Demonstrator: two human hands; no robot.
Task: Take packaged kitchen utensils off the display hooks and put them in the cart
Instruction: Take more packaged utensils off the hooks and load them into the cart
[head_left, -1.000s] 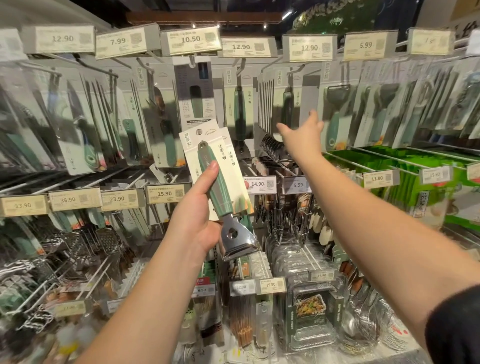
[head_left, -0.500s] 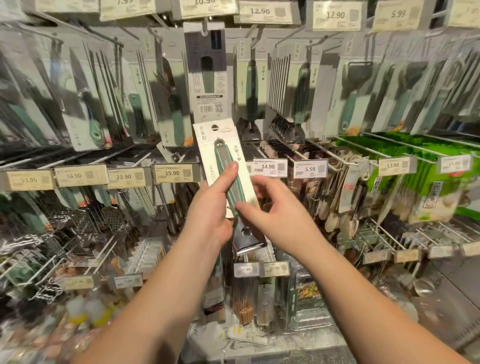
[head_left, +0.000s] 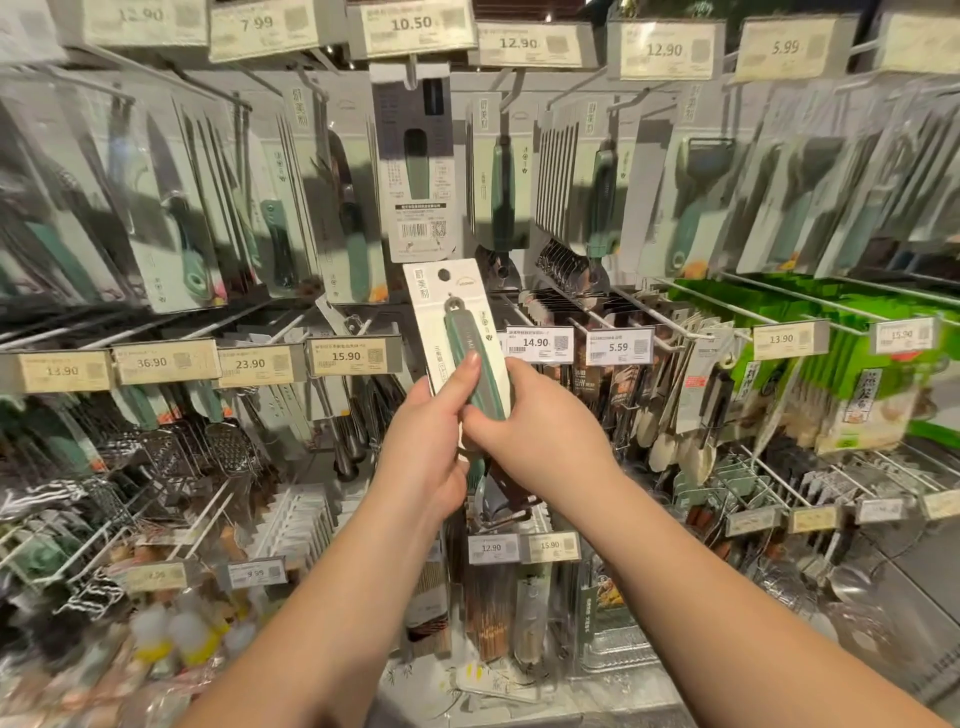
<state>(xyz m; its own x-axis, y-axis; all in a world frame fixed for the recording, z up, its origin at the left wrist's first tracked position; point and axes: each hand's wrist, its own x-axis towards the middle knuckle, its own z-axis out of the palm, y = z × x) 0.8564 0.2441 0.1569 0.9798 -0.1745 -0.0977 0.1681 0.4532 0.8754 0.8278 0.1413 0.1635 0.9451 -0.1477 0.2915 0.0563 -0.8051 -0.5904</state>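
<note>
Item held: one packaged utensil (head_left: 460, 332), a green-handled tool on a white backing card, standing nearly upright with its top leaning slightly left. The left hand (head_left: 428, 436) is gripping the card's lower left edge, thumb lying up along the green handle. The right hand (head_left: 540, 426) is curling round the lower right of the same pack, thumb on its front. The tool's metal head (head_left: 496, 506) is showing just below the two hands, partly hidden.

Setting: a shop wall of peg hooks, filling the whole view beyond the hands.
- Directly above the held pack: a hanging pack (head_left: 418, 166) shown back-side out, with barcode.
- Above and left of the hands: knives and scissors in clear packs (head_left: 171, 208) (blurred, details unclear).
- Above and right: peelers and similar green-handled tools on cards (head_left: 701, 202).
- Level with the hands: a row of price tags; the tag reading 15.90 (head_left: 353, 356) is sitting to the left, the tag reading 14.90 (head_left: 540, 343) just right of the pack.
- Far right: green packets (head_left: 852, 364) hanging in rows on wire hooks.
- Left and below: metal graters (head_left: 228, 447) on hooks.
- Below the hands: more tags and bundled brown sticks (head_left: 485, 613), then a pale shelf ledge (head_left: 545, 701).
</note>
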